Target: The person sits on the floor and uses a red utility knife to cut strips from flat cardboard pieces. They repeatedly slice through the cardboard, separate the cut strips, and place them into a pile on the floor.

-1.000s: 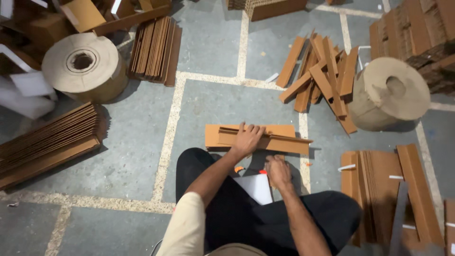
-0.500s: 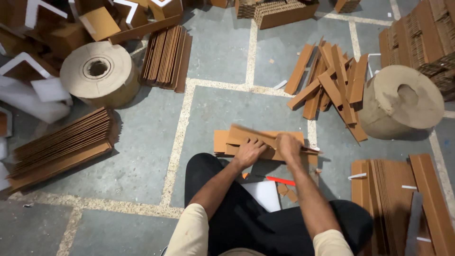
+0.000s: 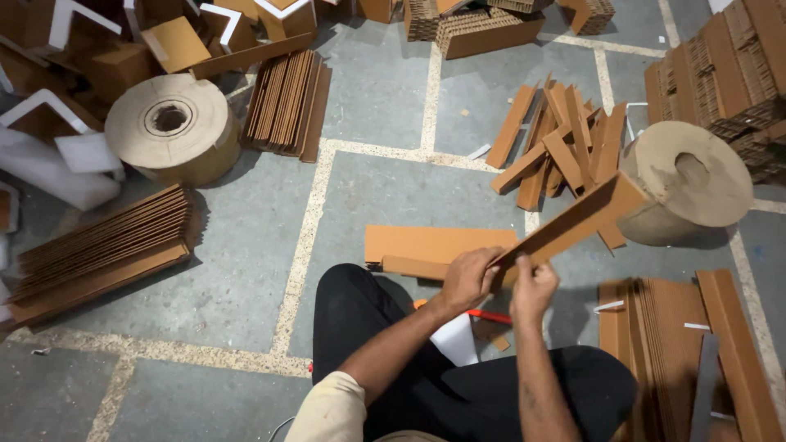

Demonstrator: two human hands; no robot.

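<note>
Above lap, left hand (image 3: 468,278) and right hand (image 3: 532,288) both clenched on near end of long cardboard strip (image 3: 577,221); far end angles up-right over floor (image 3: 246,245); best keep grip firm, strip unbent; flat cardboard piece (image 3: 426,244) just beyond.

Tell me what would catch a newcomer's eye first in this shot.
First, the long brown cardboard strip held up at centre by the left hand and the right hand, slanting up to the right. Then two big rolls of brown paper: one at upper left, one at right, with a heap of loose cardboard strips between them.
</note>
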